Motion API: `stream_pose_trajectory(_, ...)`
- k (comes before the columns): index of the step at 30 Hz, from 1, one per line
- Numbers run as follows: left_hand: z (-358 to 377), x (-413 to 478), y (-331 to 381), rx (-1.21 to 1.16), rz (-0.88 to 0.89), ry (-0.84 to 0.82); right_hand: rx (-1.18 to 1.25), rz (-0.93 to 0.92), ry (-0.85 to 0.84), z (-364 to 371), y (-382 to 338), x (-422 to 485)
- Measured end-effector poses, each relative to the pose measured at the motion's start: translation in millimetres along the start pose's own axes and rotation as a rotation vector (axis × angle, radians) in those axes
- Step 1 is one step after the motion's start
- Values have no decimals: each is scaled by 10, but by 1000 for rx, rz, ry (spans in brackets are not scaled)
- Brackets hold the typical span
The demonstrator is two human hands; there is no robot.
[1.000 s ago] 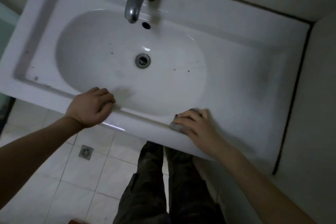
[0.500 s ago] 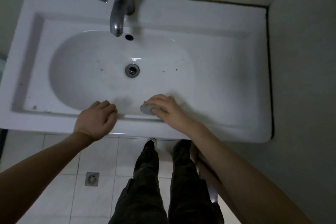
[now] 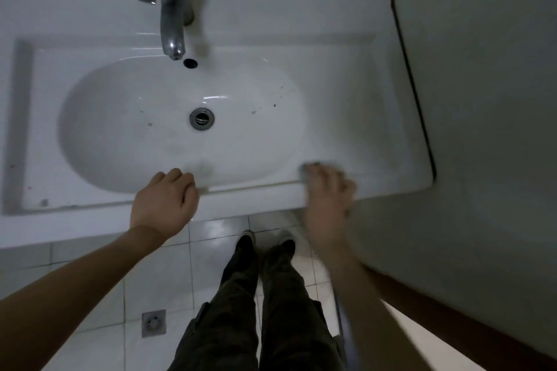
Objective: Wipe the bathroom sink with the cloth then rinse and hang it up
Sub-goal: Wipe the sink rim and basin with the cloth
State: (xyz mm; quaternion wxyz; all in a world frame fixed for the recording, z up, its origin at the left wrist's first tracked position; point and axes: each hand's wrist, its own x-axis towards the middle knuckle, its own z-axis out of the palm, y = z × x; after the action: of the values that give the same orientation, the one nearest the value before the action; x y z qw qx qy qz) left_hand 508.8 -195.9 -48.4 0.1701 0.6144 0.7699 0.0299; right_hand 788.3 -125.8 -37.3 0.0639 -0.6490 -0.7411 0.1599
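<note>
The white bathroom sink [image 3: 361, 84] fills the upper half of the head view, with dark specks in its oval basin. My right hand [image 3: 327, 202], blurred by motion, holds a small grey cloth [image 3: 306, 170] down on the front rim at the basin's right end. Only the cloth's far edge shows past my fingertips. My left hand [image 3: 164, 205] holds the front rim near the middle, fingers curled over its inner edge.
A chrome faucet [image 3: 170, 18] stands at the back over the overflow hole, and the drain [image 3: 202, 118] is mid-basin. A wall [image 3: 482, 99] closes off the right side. Below are my legs [image 3: 271, 295], floor tiles and a floor drain [image 3: 153, 323].
My right hand slid the cloth left along the front rim, then back right to the basin's right end. My left hand stayed on the rim. The camera view shifted.
</note>
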Motion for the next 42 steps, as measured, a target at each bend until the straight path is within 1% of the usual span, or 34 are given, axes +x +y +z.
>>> stream_pose_trajectory(2, -21, 1, 1, -11, -3, 4, -23, -149, -111, 352, -634, -211)
stream_pose_trajectory(4, -22, -19, -4, -21, -1, 6, -35, -257, -196, 560, -970, -385)
stream_pose_trajectory(6, -15, -24, -10, -25, -9, 11, -48, -363, -195, 480, -837, -371)
stream_pose_trajectory(7, -14, -21, -6, -24, -16, 9, -75, -394, -149, 367, -619, -317)
stream_pose_trajectory(8, -10, -16, 1, -20, -19, 5, -107, -385, -88, 253, -348, -244)
stream_pose_trajectory(9, -9, -9, 8, -16, -17, 2, -140, -312, -10, 113, -32, -152)
stream_pose_trajectory(10, -8, 0, 11, -15, -17, 2, -148, -186, 73, -37, 320, -42)
stream_pose_trajectory(12, 9, 1, 6, -22, -22, 13, -87, 99, 205, -360, 887, 100)
stream_pose_trajectory(13, 22, -8, 0, -18, -23, 22, -41, 185, 247, -433, 971, 132)
stream_pose_trajectory(14, 29, -17, -1, -10, -24, 29, -37, 201, 248, -397, 886, 133)
stream_pose_trajectory(15, 31, -19, 3, 1, -20, 31, -31, 157, 225, -261, 663, 103)
stream_pose_trajectory(17, 16, -8, 8, 15, -11, 25, 24, -20, 208, 98, -2, -64)
stream_pose_trajectory(20, 15, -1, 13, 1, -8, 36, 143, -169, 51, 481, -929, -446)
stream_pose_trajectory(22, 10, -2, 18, -17, -4, 34, 161, -246, -2, 503, -1069, -496)
stream_pose_trajectory(24, 2, -5, -1, -27, -2, 26, 95, -327, 22, 388, -844, -397)
stream_pose_trajectory(25, 4, -8, -12, -28, 0, 19, 53, -319, 49, 301, -655, -334)
stream_pose_trajectory(27, 7, -8, -30, -35, -3, 13, -26, -232, 154, 112, -184, -156)
stream_pose_trajectory(28, 10, -6, -34, -42, -6, 14, -30, -146, 201, 18, 56, -72)
stream_pose_trajectory(30, 19, -8, -40, -53, -2, 15, 36, 80, 276, -76, 355, 7)
stream_pose_trajectory(32, 21, -1, -42, -65, -4, 12, 85, 251, 328, 5, 307, 4)
stream_pose_trajectory(33, 21, 1, -47, -72, -8, 8, 89, 293, 341, 75, 166, -33)
stream_pose_trajectory(34, 23, -1, -52, -82, -7, 6, 85, 282, 346, 148, -26, -87)
stream_pose_trajectory(37, 33, -9, -63, -108, 3, 15, 78, 111, 313, 457, -762, -357)
stream_pose_trajectory(39, 33, -12, -60, -124, -3, 24, 93, 44, 319, 684, -1230, -561)
stream_pose_trajectory(42, 18, -18, -58, -139, -4, 23, 92, 5, 320, 785, -1514, -668)
